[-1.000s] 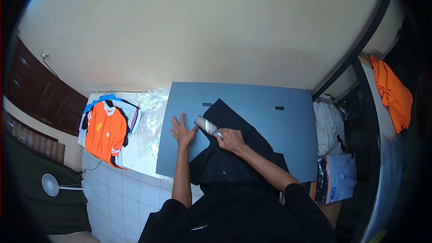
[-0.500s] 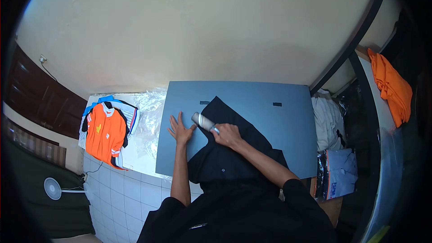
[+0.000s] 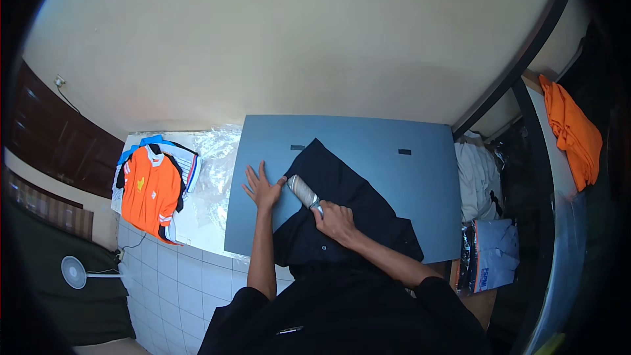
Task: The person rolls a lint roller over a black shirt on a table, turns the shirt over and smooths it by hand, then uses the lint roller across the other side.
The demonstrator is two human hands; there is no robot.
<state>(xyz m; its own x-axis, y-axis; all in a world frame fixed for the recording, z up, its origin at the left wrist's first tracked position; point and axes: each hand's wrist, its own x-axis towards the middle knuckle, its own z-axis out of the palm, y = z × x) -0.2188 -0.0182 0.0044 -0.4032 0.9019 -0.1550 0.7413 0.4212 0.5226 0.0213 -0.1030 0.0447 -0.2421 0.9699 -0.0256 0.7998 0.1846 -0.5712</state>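
A black buttoned garment (image 3: 351,200) lies on a grey-blue board (image 3: 381,135), its near end merging with my own dark clothing. My right hand (image 3: 336,222) is wrapped round the handle of a lint roller (image 3: 303,192), whose pale cylinder rests on the garment close to its left edge. My left hand (image 3: 265,192) is spread on the board just left of the garment, with the thumb at the cloth's edge beside the roller's far end.
Orange and other jerseys (image 3: 154,187) lie on a white table (image 3: 197,223) at left, beside clear plastic wrap (image 3: 220,158). To the right are a packed grey garment (image 3: 496,253), pale cloth (image 3: 478,184) and folded orange cloth (image 3: 572,131). A white fan (image 3: 74,272) stands lower left.
My right hand has drawn the lint roller a little toward me and to the right over the black garment. My left hand has stayed nearly in place.
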